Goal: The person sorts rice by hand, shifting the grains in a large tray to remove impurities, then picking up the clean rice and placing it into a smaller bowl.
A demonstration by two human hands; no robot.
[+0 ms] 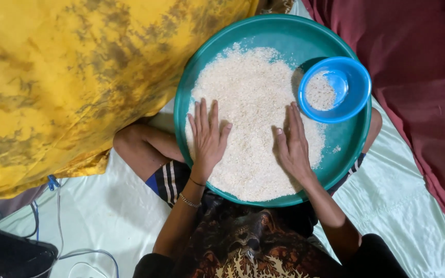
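A round teal tray rests on my lap, spread with a layer of white rice. My left hand lies flat on the rice at the tray's near left, fingers apart. Palm down on the rice at the near right is my right hand, its fingers together and pointing away from me. A small blue bowl holding a little rice sits in the tray's right side, just beyond my right fingertips.
A yellow patterned cloth bulges at the left, touching the tray's edge. A dark red fabric lies along the right. Pale green sheet covers the surface below. Cables and a black object sit at the bottom left.
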